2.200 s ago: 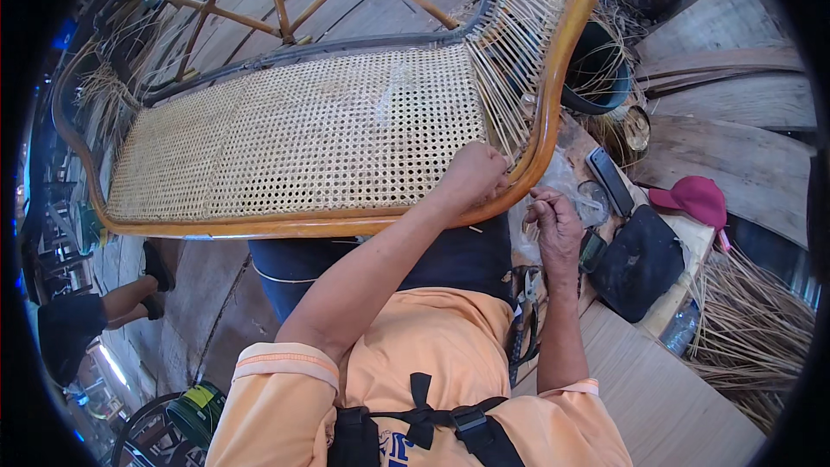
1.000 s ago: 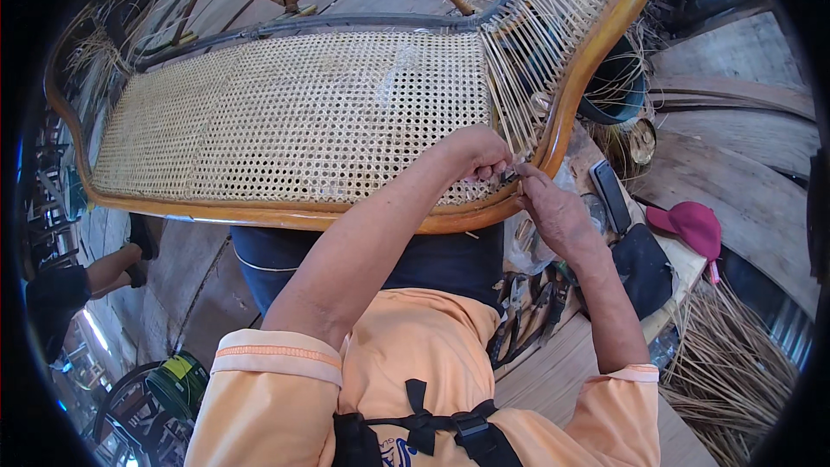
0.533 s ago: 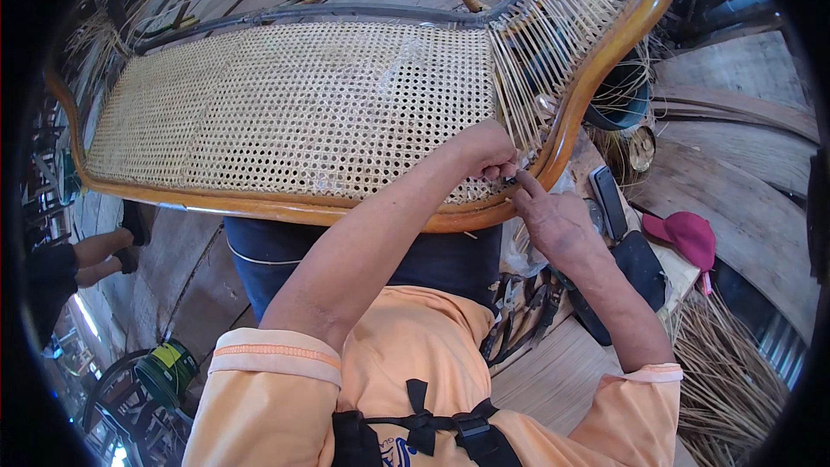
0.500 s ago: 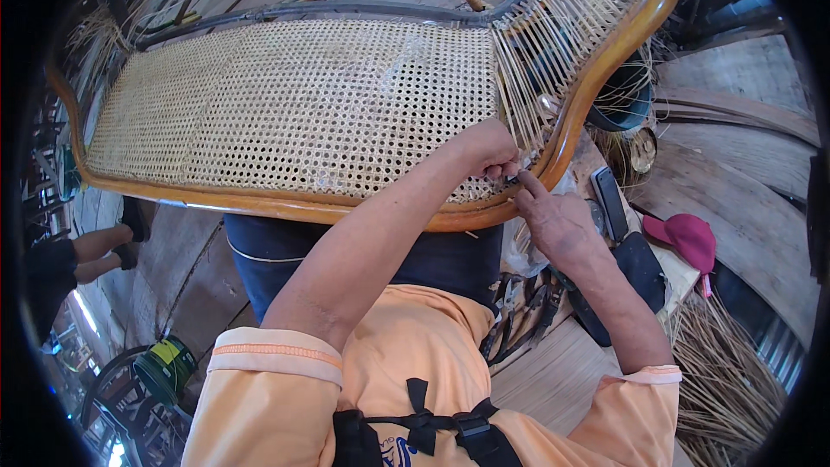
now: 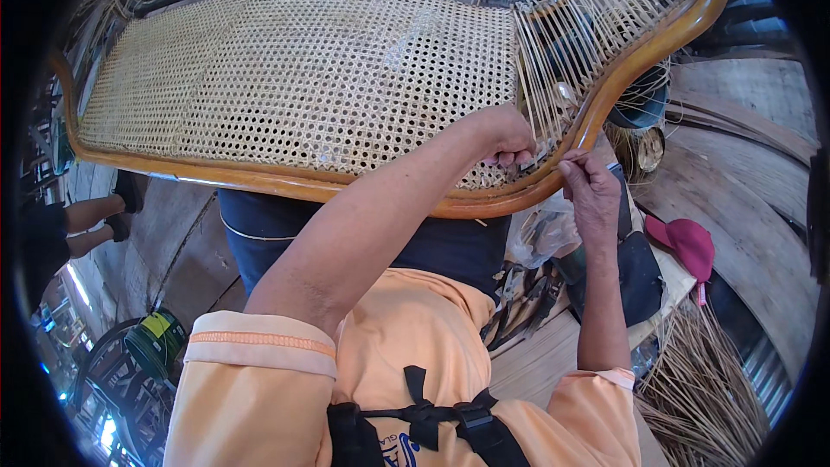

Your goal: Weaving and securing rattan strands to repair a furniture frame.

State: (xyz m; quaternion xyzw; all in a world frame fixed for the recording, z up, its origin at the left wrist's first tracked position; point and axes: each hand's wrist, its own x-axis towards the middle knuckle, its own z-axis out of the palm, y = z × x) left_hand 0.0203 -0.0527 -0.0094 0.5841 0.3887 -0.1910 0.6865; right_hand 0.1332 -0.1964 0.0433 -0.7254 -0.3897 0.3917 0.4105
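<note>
A long wooden bench frame (image 5: 259,180) with a woven cane panel (image 5: 294,78) lies across my lap. At its right end loose cane strands (image 5: 588,26) run unwoven to the curved rim. My left hand (image 5: 503,134) rests on the weave's edge near the rim, fingers curled and pinching a strand. My right hand (image 5: 590,195) is just below the rim, fingers closed on a thin cane strand that leads up to the frame.
A dark bag (image 5: 640,272) and a red cap (image 5: 687,242) lie on the wooden boards to my right, with tools (image 5: 523,294) beside my hip. Bundles of cane (image 5: 709,389) lie at lower right. Another person's legs (image 5: 86,216) are at the left.
My right hand came up from the tools by my hip to the frame's rim and took a strand; now it has drawn slightly down and right. The view has shifted closer to the frame.
</note>
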